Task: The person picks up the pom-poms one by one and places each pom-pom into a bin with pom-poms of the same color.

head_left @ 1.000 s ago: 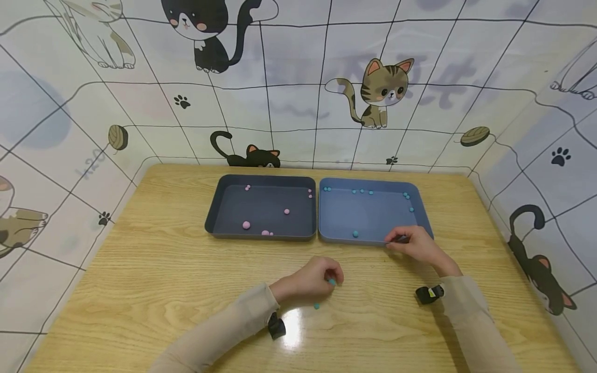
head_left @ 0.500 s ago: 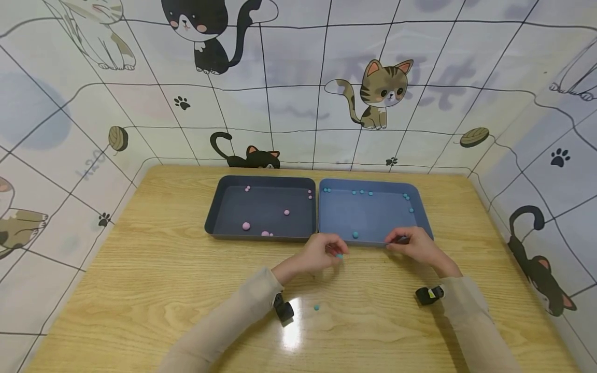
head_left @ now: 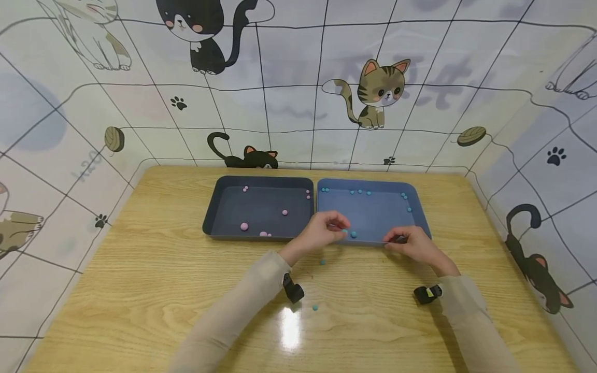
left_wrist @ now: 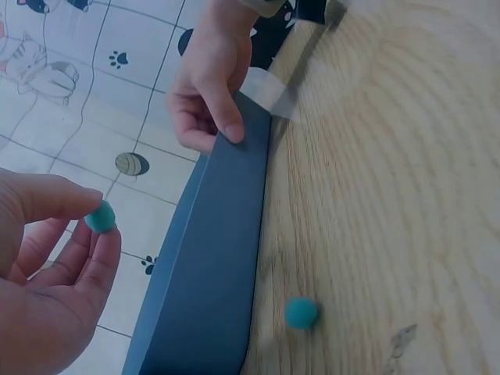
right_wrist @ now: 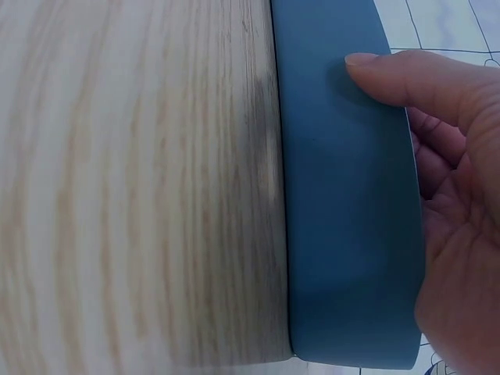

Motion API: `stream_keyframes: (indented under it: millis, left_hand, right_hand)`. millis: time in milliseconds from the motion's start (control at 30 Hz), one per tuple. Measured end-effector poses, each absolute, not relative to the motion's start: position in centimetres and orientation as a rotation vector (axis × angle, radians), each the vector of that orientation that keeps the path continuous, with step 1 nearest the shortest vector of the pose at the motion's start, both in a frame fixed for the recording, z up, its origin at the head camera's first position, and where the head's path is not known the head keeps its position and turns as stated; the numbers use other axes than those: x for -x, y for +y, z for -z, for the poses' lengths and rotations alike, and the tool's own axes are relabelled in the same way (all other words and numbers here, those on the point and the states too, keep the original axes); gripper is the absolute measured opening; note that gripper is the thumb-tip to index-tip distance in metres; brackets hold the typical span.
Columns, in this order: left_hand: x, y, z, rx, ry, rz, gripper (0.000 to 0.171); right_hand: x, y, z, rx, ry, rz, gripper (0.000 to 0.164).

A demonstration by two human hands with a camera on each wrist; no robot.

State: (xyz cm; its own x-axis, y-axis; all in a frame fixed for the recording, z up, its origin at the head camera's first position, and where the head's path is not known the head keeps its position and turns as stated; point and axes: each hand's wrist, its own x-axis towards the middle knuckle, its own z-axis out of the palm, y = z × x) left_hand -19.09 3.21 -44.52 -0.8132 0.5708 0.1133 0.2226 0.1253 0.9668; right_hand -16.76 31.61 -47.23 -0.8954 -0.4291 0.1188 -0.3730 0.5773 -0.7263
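Note:
Over the near left corner of the blue tray (head_left: 378, 215), my left hand (head_left: 318, 232) pinches a small teal ball (left_wrist: 100, 217) between thumb and fingers. My right hand (head_left: 416, 246) grips the tray's near rim, its thumb (right_wrist: 383, 74) lying on the outer wall and the other fingers behind it. A larger teal ball (head_left: 354, 234) sits inside near the front wall, just right of the left hand. Several small teal balls (head_left: 360, 191) lie along the tray's back and right sides. On the table are two more teal balls, one (head_left: 323, 262) just below the left hand, another (head_left: 315, 307) closer to me.
A dark grey tray (head_left: 261, 207) stands directly left of the blue one, holding several pink balls (head_left: 244, 227) of different sizes. Both trays rest on a wooden table (head_left: 154, 290). A cat-patterned cloth (head_left: 289, 93) rises behind and at the sides.
My left hand has moved forward from the table to above the blue tray, carrying the teal ball. A teal ball on the table has come into view behind it. My right hand has stayed put.

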Motion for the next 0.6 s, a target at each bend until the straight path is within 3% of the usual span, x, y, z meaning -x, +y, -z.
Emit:
stream_keyframes:
  millis: [367,600]
  left_hand:
    - [21.3,4.4,44.3,-0.65,2.165,-1.773,0.016]
    - [22.5,5.2,44.1,-0.611,2.198,-1.739,0.019]
  right_hand:
    - [16.8,31.6,47.3,0.693,2.726,1.232,0.012]
    - [16.8,31.5,47.1,0.684,2.699,1.263,0.006]
